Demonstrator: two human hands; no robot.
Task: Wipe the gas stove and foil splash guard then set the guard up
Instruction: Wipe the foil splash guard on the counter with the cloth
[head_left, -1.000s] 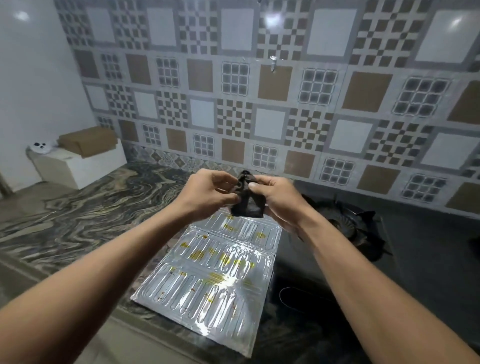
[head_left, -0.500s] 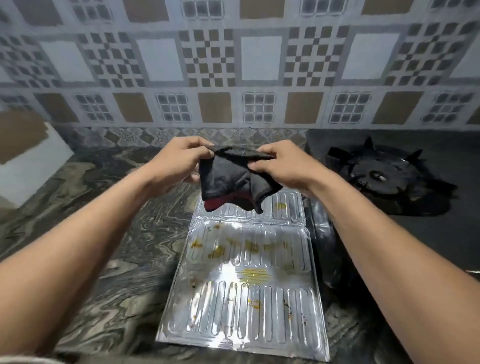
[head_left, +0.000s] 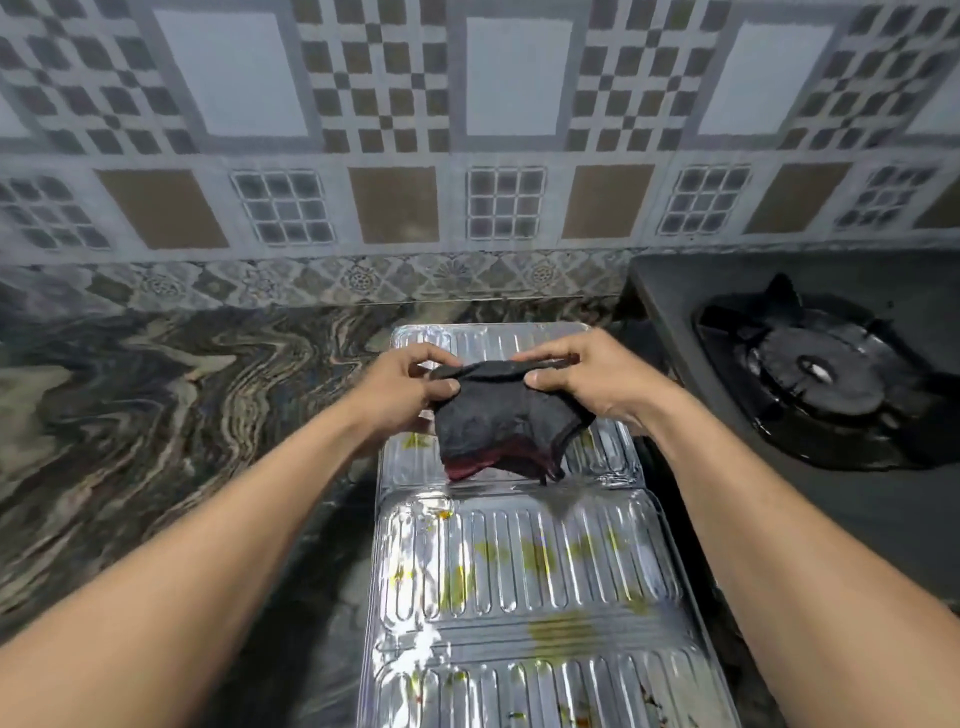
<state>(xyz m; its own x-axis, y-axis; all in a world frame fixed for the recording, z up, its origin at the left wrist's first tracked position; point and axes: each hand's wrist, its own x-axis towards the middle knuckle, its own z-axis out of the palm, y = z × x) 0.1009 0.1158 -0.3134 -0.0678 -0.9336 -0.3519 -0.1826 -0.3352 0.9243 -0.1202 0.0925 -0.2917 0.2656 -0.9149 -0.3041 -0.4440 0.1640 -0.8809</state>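
A ribbed foil splash guard (head_left: 519, 582) lies flat on the marbled counter, its panels spotted with yellow stains. Above its far panel I hold a dark grey cloth (head_left: 498, 421) with a red underside. My left hand (head_left: 400, 389) pinches the cloth's top left edge and my right hand (head_left: 587, 379) pinches its top right edge, so it hangs spread between them. The cloth's lower edge is close to the foil; I cannot tell whether it touches. The black gas stove (head_left: 810, 364) sits to the right, its burner and pan support visible.
The marbled counter (head_left: 171, 415) stretches to the left of the guard. A patterned tile wall (head_left: 467, 156) rises right behind the counter and stove. The stove's left edge lies close beside the guard.
The view has tilted down and moved nearer to the counter. Both hands have lowered the cloth toward the guard's far panel and spread it wider between them.
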